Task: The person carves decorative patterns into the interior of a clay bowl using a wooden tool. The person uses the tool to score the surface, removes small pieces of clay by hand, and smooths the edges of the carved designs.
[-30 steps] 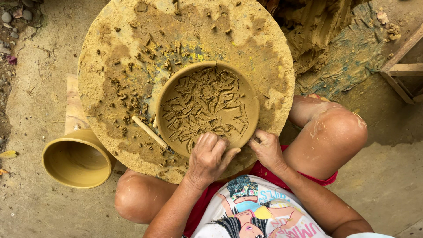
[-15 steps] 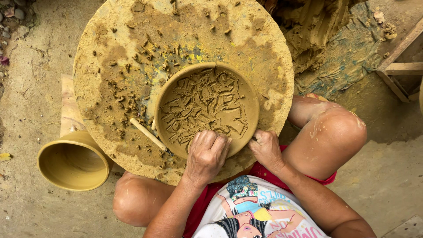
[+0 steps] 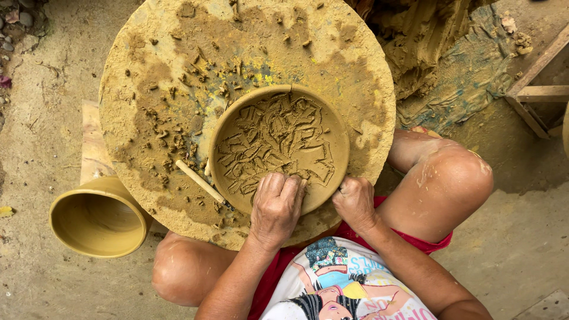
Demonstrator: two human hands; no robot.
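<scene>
A round clay dish (image 3: pixel 278 139) with a carved pattern in its floor lies on a large, clay-smeared round board (image 3: pixel 172 77) across my knees. My left hand (image 3: pixel 275 207) lies over the dish's near rim, fingers together and bent down onto the carved floor. Whether it hides a tool I cannot tell. My right hand (image 3: pixel 354 201) is curled on the rim at the near right, just beside the left. A thin wooden stick (image 3: pixel 199 181) lies on the board left of the dish, apart from both hands.
Clay crumbs are scattered over the board's left half. A clay pot (image 3: pixel 98 218) lies on its side by my left knee, next to a wooden block (image 3: pixel 90 142). A heap of raw clay (image 3: pixel 424 41) and a wooden frame (image 3: pixel 536 89) are at the upper right.
My left hand's fingers have drawn closer together on the near rim. My right hand stays on the rim. The view has shifted slightly.
</scene>
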